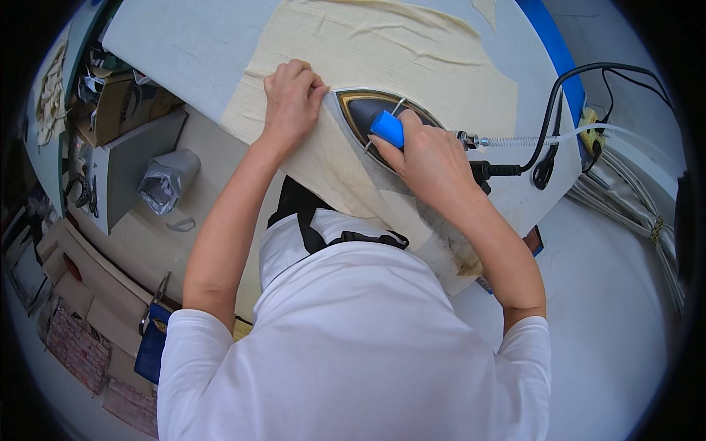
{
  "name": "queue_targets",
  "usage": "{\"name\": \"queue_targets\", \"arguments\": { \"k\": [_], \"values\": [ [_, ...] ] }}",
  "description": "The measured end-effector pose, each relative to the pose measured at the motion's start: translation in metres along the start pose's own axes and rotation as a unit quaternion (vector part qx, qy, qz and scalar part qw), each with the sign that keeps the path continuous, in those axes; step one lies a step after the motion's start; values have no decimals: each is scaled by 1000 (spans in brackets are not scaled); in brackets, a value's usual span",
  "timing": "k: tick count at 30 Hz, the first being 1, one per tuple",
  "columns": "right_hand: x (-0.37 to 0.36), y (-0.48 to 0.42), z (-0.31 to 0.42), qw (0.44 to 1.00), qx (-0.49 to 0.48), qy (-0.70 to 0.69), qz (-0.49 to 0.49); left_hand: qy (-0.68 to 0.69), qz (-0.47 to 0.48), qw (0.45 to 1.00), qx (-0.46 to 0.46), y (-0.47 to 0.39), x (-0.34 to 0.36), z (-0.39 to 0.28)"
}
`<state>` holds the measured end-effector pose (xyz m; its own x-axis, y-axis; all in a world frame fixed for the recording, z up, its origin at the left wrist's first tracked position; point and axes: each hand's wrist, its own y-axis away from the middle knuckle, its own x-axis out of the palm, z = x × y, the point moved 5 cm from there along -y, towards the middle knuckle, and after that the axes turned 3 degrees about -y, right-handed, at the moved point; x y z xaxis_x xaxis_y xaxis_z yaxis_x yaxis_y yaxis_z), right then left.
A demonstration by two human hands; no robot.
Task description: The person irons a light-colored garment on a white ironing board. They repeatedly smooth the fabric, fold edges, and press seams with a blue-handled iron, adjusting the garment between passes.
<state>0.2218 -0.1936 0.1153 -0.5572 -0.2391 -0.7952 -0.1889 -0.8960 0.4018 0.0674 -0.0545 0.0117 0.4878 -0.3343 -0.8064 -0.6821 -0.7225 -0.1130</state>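
Observation:
Cream crinkled fabric (375, 38) lies spread over a white-covered ironing table (182, 33), with part of it folded back along the near side and hanging over the edge. My right hand (433, 154) grips the blue handle (388, 129) of a steam iron (358, 110), whose pointed tip faces left on the cloth. Just left of that tip, my left hand (292, 99) pinches the folded fabric edge between thumb and fingers. The iron's soleplate is hidden beneath its body.
A black power cord (551, 105) and a clear steam hose (513, 141) run right from the iron. Small black scissors (543, 172) lie near the table's right side. A lined waste bin (168, 182) stands on the floor at left, beside a cabinet with a cardboard box (118, 107).

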Motion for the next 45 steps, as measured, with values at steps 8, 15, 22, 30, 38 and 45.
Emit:
{"name": "queue_targets", "arguments": {
  "k": [8, 15, 22, 30, 38, 45],
  "values": [
    [-1, 1, 0, 1000, -1, 9, -8, 63, -20, 998, -21, 7, -4, 10],
    [-3, 0, 1, 1000, 0, -3, -5, 29, -13, 999, -20, 4, -1, 6],
    [-6, 0, -1, 1000, 13, -22, 12, 28, -19, 999, -10, 4, 1, 6],
    [-7, -12, 7, 999, 6, -36, 31, 24, -28, 999, 4, 4, 1, 5],
    [-1, -14, 10, 999, -4, -10, 35, 34, -52, 998, 20, 5, 0, 5],
    [-2, -16, 10, 999, -33, 5, 20, 36, -63, 997, 28, 6, 0, 5]
  ]
}}
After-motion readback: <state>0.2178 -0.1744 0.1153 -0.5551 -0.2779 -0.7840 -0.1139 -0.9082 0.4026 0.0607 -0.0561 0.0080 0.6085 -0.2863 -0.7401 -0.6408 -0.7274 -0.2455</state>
